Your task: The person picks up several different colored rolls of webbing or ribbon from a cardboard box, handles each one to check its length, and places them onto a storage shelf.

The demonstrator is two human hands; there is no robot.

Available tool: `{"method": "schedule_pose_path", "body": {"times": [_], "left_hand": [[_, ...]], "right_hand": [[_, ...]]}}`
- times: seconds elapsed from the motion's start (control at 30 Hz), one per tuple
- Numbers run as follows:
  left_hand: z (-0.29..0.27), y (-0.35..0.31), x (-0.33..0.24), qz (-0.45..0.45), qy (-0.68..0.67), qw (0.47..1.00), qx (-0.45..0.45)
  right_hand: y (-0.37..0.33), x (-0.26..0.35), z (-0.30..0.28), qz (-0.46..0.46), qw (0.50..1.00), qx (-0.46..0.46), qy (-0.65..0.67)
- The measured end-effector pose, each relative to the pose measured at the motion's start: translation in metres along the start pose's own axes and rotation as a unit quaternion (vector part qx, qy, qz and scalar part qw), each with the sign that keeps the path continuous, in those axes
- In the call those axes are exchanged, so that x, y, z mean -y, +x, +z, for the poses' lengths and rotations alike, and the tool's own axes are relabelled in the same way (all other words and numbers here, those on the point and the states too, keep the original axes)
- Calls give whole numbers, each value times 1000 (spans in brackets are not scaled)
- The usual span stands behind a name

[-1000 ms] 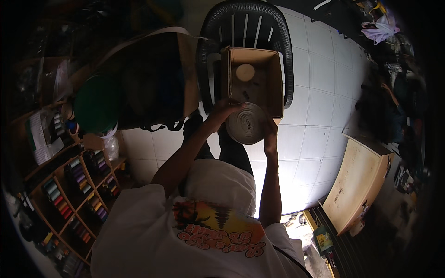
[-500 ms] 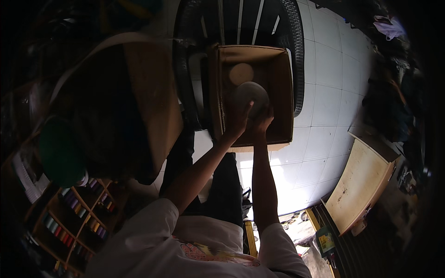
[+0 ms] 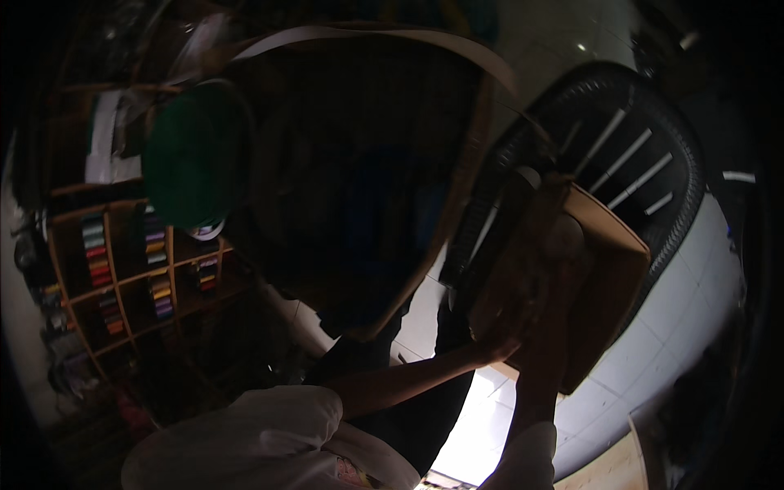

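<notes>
White tiled floor [image 3: 621,371] is running under everything, bright near you, dim farther off. Big dark open container [image 3: 468,163], bag or carton, can't tell, is filling the middle left, pale strip arching over its far side. Black slatted chair [image 3: 688,155] is standing to your right, next to it. Cardboard box [image 3: 616,224] is resting on the chair, open side up, sitting askew in view; its inside is mostly shadow. Wooden shelf [image 3: 117,283] is standing far left, split into compartments. Your white shirt [image 3: 278,420] is showing along the bottom. Green rounded object [image 3: 196,155] is sitting between shelf and container.

Your right hand [image 3: 555,286] is reaching down into the box, blurred and dark; can't tell whether its fingers are together, apart or clamped on anything. Your left hand [image 3: 500,349] is staying close beside that forearm, at the box's near left side; fingers are blurring into shadow, so grip can't be told either. Pale round piece [image 3: 567,235] is lying inside the box, toward the far end. Thread spools [image 3: 96,245] are lining the shelf compartments in stacked colours.
</notes>
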State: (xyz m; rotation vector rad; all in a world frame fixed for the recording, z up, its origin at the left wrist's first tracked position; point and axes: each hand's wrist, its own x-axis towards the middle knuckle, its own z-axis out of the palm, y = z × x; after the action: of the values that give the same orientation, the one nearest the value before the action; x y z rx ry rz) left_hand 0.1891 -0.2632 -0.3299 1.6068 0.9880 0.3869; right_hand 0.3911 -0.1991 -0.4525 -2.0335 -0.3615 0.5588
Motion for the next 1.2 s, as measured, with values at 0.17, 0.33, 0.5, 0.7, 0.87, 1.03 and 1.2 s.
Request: {"method": "schedule_pose_path", "body": {"times": [0.17, 0.33, 0.5, 0.7, 0.87, 1.03, 1.2], "left_hand": [[-37, 5, -108, 1, -51, 999, 3], [-188, -27, -205, -49, -181, 981, -55], [-352, -49, -269, -14, -100, 942, -320], [-550, -35, -216, 56, 264, 789, -552], [-602, -27, -167, 59, 85, 861, -498], [-619, -28, -148, 62, 10, 882, -467], [-618, -27, -148, 44, 56, 888, -454]], "right_hand": [[-15, 11, -71, 16, 996, -47, -74], [-86, 142, -80, -76, 968, -84, -224], [-208, 356, -47, -187, 973, -114, 67], [-311, 524, 134, -164, 936, 262, 168], [-297, 502, 230, -115, 945, 307, 0], [-323, 512, 236, -88, 968, 234, 37], [-339, 507, 247, -86, 980, 157, 88]]}}
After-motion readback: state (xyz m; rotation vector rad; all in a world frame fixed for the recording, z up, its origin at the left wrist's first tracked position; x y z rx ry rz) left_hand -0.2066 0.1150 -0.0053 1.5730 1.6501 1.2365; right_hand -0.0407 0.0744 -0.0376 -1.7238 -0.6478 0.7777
